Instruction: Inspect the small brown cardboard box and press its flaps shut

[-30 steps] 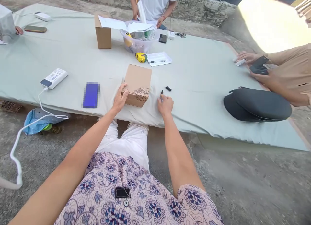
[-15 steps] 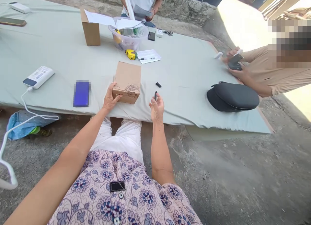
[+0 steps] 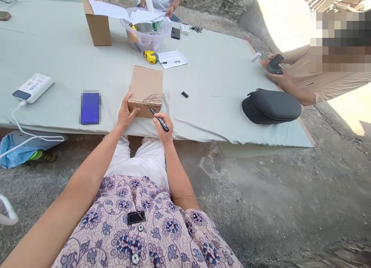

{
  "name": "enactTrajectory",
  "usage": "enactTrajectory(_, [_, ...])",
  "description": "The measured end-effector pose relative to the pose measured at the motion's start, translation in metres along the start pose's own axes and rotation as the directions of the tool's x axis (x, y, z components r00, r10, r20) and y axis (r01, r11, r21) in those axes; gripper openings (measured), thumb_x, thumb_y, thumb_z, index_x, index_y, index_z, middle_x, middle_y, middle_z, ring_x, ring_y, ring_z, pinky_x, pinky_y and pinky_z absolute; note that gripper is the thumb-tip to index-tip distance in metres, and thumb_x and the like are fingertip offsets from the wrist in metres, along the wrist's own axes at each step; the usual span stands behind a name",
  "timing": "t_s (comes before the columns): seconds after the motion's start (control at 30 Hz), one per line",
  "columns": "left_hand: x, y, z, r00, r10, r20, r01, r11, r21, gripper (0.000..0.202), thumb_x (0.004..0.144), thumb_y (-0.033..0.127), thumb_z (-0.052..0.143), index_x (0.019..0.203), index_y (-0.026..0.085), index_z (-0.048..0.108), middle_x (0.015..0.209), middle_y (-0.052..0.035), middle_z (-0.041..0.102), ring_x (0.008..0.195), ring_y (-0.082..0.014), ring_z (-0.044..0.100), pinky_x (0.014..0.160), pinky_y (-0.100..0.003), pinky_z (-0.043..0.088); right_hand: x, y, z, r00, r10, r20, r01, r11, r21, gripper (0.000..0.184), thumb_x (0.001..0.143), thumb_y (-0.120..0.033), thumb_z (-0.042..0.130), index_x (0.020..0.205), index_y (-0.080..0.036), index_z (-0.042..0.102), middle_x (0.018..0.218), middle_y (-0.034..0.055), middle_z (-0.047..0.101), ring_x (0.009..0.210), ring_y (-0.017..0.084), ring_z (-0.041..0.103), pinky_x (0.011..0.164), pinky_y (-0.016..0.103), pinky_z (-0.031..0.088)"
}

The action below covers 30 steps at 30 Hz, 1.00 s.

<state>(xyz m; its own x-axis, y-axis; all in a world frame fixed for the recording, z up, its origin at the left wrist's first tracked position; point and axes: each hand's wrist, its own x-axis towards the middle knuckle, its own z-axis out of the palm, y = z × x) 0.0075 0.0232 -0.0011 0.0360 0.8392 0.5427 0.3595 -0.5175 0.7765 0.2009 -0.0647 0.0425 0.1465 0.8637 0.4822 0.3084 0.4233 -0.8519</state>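
Observation:
A brown cardboard box [image 3: 147,80] with dark scribbled lines near its front corner sits close to the table's near edge. My left hand [image 3: 126,114] grips its left front side, thumb along the front face. Between the fingers of my right hand [image 3: 164,128] is a black marker [image 3: 160,120], uncapped, its tip at the box's front upper edge by the scribbles. The marker's black cap [image 3: 184,94] lies on the cloth to the right of the box.
Beyond the box are a yellow tape measure [image 3: 151,57], paper with a pen [image 3: 173,59], a plastic basin [image 3: 145,40] and another carton [image 3: 100,28]. A power bank [image 3: 33,88] lies left, a black case [image 3: 271,106] right. Two other people are at the table, one holding a dark device [image 3: 275,64].
My right hand has moved left with the marker, from beside the cap to the box's front edge. My left hand stays on the box. The whole view has shifted slightly.

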Motion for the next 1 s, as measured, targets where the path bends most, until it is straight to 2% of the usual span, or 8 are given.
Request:
enactTrajectory(0.1, [0.000,-0.001,0.000,1.000,-0.013,-0.008,0.013,1.000,-0.014,0.080,0.085,0.065,0.065,0.148,0.025,0.036,0.156,-0.0156,0.042,0.149,-0.0271,0.038,0.125,-0.043,0.029,-0.003,0.006,-0.010,0.999,0.037,-0.038,-0.040,0.995,-0.090,0.031,0.091,-0.053,0.054,0.081,-0.023,0.060,0.079,0.0008,0.063,0.076,0.017,0.058,0.078,0.033,0.051])
enactTrajectory(0.27, [0.000,0.000,0.000,1.000,-0.019,0.000,0.019,1.000,-0.017,0.079,0.084,0.064,0.066,0.147,0.026,0.036,0.157,-0.0144,0.043,0.148,-0.0270,0.039,0.124,-0.043,0.030,0.007,0.007,-0.022,0.950,-0.031,-0.309,-0.030,0.981,-0.193,0.033,0.093,-0.054,0.050,0.087,-0.023,0.060,0.085,0.0043,0.063,0.081,0.019,0.059,0.081,0.036,0.052])
enactTrajectory(0.43, [0.000,0.004,0.000,1.000,-0.017,0.003,0.016,0.999,0.038,0.081,0.085,0.068,0.062,0.147,0.024,0.036,0.156,-0.0159,0.042,0.148,-0.0289,0.038,0.124,-0.044,0.030,0.018,0.002,-0.012,0.968,-0.248,-0.034,0.242,0.960,-0.139,0.032,0.096,-0.053,0.051,0.102,-0.024,0.064,0.096,0.0064,0.068,0.093,0.021,0.065,0.087,0.037,0.053])
enactTrajectory(0.5, [0.000,0.006,-0.001,1.000,-0.028,0.008,0.027,0.997,0.069,0.081,0.085,0.069,0.060,0.147,0.023,0.036,0.156,-0.0163,0.042,0.148,-0.0291,0.039,0.124,-0.044,0.031,0.020,0.009,-0.012,0.958,-0.275,-0.088,0.264,0.957,-0.117,0.031,0.098,-0.051,0.050,0.101,-0.024,0.064,0.094,0.0062,0.069,0.091,0.021,0.065,0.087,0.037,0.053])
enactTrajectory(0.63, [0.002,0.013,-0.005,0.999,-0.038,0.012,0.036,0.991,0.129,0.076,0.087,0.066,0.060,0.144,0.023,0.038,0.152,-0.0165,0.045,0.145,-0.0289,0.042,0.121,-0.045,0.034,0.035,0.041,-0.028,0.941,-0.195,-0.279,0.119,0.957,-0.266,0.037,0.099,-0.052,0.046,0.108,-0.021,0.064,0.101,0.0096,0.067,0.097,0.023,0.063,0.091,0.039,0.051])
enactTrajectory(0.73, [0.006,0.027,-0.009,0.998,-0.066,-0.018,0.069,0.961,0.267,0.078,0.082,0.066,0.064,0.142,0.021,0.042,0.153,-0.0196,0.041,0.150,-0.0327,0.033,0.120,-0.048,0.034,0.052,0.068,-0.039,0.989,-0.066,-0.136,-0.008,0.877,-0.481,0.039,0.095,-0.051,0.052,0.115,-0.019,0.065,0.108,0.0130,0.067,0.105,0.026,0.059,0.095,0.042,0.049])
enactTrajectory(0.83, [0.012,0.051,-0.007,0.997,-0.054,-0.050,0.071,0.885,0.460,0.093,0.075,0.069,0.070,0.147,0.019,0.041,0.161,-0.0241,0.027,0.154,-0.0384,0.022,0.121,-0.055,0.029,0.062,0.084,-0.041,0.992,0.120,-0.042,-0.118,0.742,-0.660,0.043,0.090,-0.045,0.061,0.124,-0.018,0.063,0.116,0.0147,0.064,0.111,0.029,0.055,0.096,0.045,0.047])
enactTrajectory(1.0, [0.024,0.088,0.014,0.997,-0.034,0.071,-0.019,0.765,0.644,0.085,0.075,0.070,0.070,0.144,0.025,0.051,0.166,-0.0196,0.023,0.155,-0.0455,0.013,0.119,-0.069,0.013,0.058,0.087,-0.035,0.976,0.214,0.031,-0.112,0.624,-0.774,0.041,0.091,-0.044,0.061,0.126,-0.022,0.064,0.122,0.0143,0.061,0.115,0.032,0.052,0.099,0.048,0.042])
